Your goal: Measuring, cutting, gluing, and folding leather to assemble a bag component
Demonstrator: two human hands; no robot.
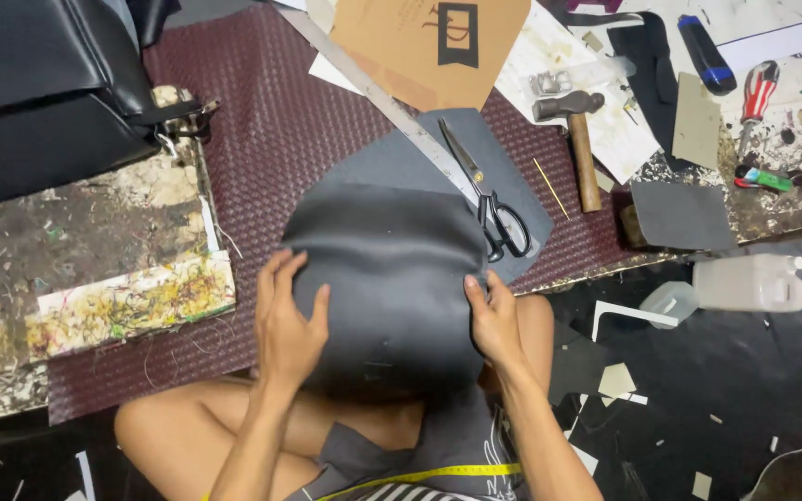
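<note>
A dark grey sheet of leather-like material (392, 278) lies bowed over my lap and the edge of the low worktable. My left hand (288, 320) presses flat on its left edge, fingers spread over the sheet. My right hand (492, 315) pinches its right edge between thumb and fingers. Just beyond the sheet, black-handled scissors (489, 199) rest on a second flat grey piece (475, 148), beside a long metal ruler (392, 111).
A maroon woven sheet (262, 139) covers the table. A wooden-handled hammer (582, 148), a cardboard template (429, 42), a red screwdriver (756, 97) and scraps lie at the back right. A black bag (39, 83) sits far left. A white plastic jug (749, 283) lies on the floor.
</note>
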